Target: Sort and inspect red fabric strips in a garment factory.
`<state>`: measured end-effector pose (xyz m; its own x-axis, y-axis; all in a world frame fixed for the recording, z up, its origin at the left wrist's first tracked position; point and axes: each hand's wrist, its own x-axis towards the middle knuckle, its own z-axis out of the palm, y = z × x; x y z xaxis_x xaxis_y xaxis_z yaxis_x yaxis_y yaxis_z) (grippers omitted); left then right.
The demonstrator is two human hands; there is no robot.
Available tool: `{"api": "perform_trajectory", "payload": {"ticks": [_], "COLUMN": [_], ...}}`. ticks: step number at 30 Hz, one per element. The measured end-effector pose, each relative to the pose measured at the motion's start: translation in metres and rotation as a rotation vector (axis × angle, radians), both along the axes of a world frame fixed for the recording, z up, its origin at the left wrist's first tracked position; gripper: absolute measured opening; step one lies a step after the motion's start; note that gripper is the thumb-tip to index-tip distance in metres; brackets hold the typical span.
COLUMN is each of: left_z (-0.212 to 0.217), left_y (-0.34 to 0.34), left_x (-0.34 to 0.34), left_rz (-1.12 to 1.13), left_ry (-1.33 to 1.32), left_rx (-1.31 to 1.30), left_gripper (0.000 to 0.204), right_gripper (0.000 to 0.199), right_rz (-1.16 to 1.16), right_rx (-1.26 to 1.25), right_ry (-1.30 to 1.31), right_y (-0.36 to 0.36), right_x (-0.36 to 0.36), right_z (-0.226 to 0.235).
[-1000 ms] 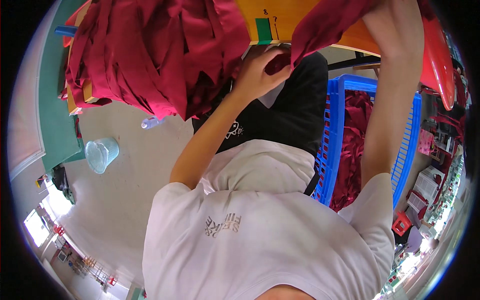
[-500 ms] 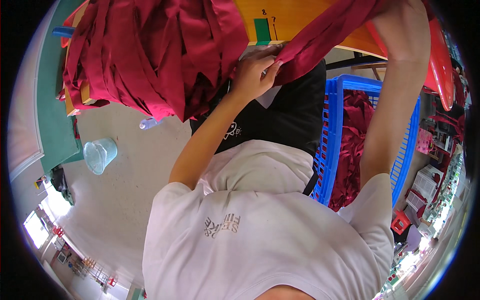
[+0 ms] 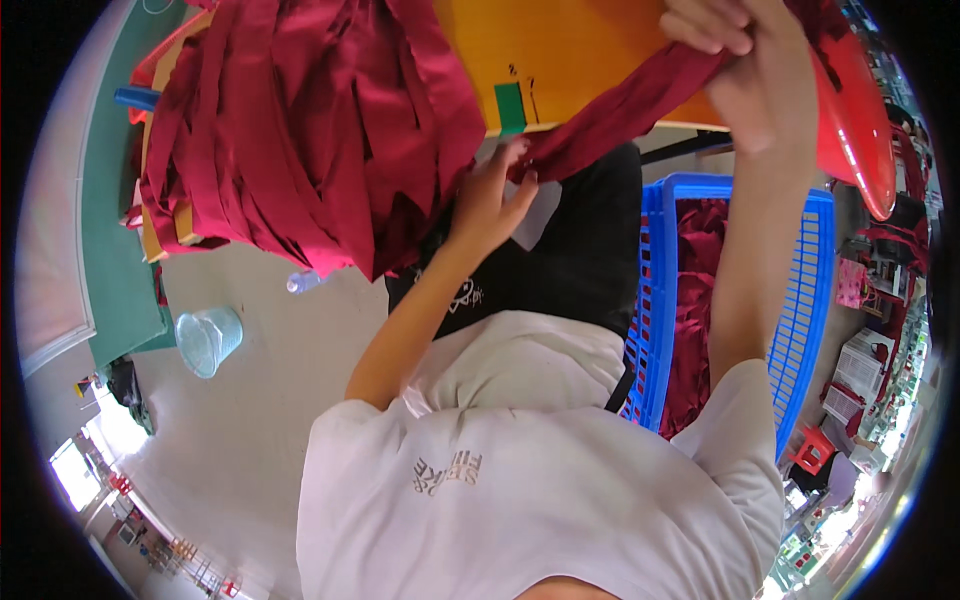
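Observation:
A long dark red fabric strip [image 3: 630, 108] slants up from the table's near edge toward the right. Its upper end runs into my right hand [image 3: 745, 75], whose fingers are curled round the cloth over the table. At the strip's lower end is my left hand [image 3: 487, 200], thumb and forefinger parted on either side of the cloth, seemingly without gripping it. Just left of that hand, a thick heap of similar red strips [image 3: 310, 130] drapes over the table edge.
The yellow wooden table [image 3: 590, 50] has a green mark [image 3: 510, 108] on its edge. By my right side stands a blue plastic basket [image 3: 655, 290] with red fabric inside. A red rounded plastic object [image 3: 860, 130] sits at far right. A pale bucket [image 3: 208, 340] stands on the floor at left.
My left thumb and forefinger have parted from their pinch on the strip. My right hand has moved left and a little farther over the table, and the strip now shows narrower.

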<state>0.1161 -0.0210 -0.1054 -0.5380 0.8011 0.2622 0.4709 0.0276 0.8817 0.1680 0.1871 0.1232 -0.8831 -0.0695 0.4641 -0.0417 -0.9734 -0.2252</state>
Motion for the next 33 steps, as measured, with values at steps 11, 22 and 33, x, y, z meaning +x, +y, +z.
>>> {"api": "perform_trajectory", "payload": {"ticks": [11, 22, 33], "left_z": [0.145, 0.132, 0.14], "left_y": [0.013, 0.078, 0.076], "left_x": [0.0, -0.046, -0.042], "left_rz": [-0.057, 0.01, 0.005], "left_ry": [-0.675, -1.099, -1.01], "left_rx": [0.397, -0.014, 0.056], "left_gripper": [0.039, 0.049, 0.042], "right_gripper": [0.035, 0.028, 0.028], "right_rz": [-0.761, -0.638, -0.839], "right_rx": [0.772, 0.631, 0.668], "right_ry": [-0.805, -0.986, -0.892], "right_y": [-0.062, -0.068, -0.062], "right_x": [0.028, 0.046, 0.044], "right_z": [0.002, -0.07, -0.093]}}
